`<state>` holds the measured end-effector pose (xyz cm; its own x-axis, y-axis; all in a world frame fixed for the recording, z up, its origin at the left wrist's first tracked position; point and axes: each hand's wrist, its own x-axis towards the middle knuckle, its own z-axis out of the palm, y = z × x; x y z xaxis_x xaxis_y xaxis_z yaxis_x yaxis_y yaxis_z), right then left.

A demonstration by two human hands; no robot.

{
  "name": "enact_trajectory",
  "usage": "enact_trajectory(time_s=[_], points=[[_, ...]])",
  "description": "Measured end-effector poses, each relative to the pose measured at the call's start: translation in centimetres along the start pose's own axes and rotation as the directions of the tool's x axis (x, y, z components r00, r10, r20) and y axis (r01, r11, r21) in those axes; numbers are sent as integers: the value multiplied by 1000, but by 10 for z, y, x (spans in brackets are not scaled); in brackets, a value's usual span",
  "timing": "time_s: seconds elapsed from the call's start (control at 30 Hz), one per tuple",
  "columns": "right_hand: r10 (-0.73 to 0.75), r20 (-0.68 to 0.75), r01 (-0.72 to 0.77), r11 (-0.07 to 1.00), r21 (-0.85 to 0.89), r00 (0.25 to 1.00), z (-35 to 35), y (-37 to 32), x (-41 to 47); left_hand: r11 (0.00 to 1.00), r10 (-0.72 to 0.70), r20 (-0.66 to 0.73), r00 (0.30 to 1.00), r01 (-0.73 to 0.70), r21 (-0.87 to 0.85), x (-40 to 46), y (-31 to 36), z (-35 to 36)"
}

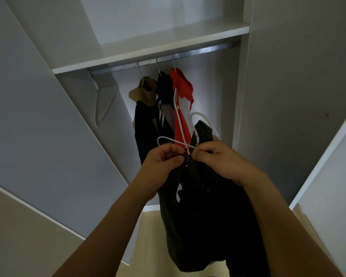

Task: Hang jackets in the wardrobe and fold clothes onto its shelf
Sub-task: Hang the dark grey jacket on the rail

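A black jacket (204, 216) hangs from a white hanger (168, 140) in front of the open wardrobe. My left hand (160, 162) pinches the jacket's zipper at its collar. My right hand (218, 158) pinches the other edge of the collar and the hanger wire beside it. Behind them, a tan and black jacket (142, 108), a black jacket with white stripes (164, 100) and a red and white jacket (181, 100) hang on the metal rail (198, 51).
An empty wire hanger (104, 100) hangs at the rail's left end. A white shelf (158, 50) runs above the rail. The wardrobe doors stand open: left door (38, 126), right door (328, 156). Light floor (148, 236) shows below.
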<state>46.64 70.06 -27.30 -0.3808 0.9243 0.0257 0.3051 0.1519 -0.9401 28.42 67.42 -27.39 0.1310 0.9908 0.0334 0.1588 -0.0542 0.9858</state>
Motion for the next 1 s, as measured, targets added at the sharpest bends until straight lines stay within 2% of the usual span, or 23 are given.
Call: enact_trajectory(time_s=[0.33, 0.47, 0.57, 0.73, 0.83, 1.0], points=[[-6, -8, 7, 999, 49, 1000, 1, 6, 2, 1000, 6, -32, 999, -6, 14, 4, -3, 5], [0, -96, 17, 984, 176, 995, 5, 11, 2, 997, 52, -37, 998, -50, 62, 6, -2, 8], [10, -139, 17, 980, 197, 990, 8, 12, 3, 992, 78, -34, 996, -74, 103, 6, -2, 8], [8, -110, 15, 978, 206, 994, 8, 10, 6, 989, 107, -3, 994, -106, 99, 7, 2, 3], [13, -110, 13, 972, 235, 994, 7, 9, 6, 970, 141, -105, 984, -116, 213, 12, 1, 4], [54, -110, -22, 962, 271, 993, 8, 8, 6, 877, 333, -156, 930, -245, 413, 13, -2, 10]])
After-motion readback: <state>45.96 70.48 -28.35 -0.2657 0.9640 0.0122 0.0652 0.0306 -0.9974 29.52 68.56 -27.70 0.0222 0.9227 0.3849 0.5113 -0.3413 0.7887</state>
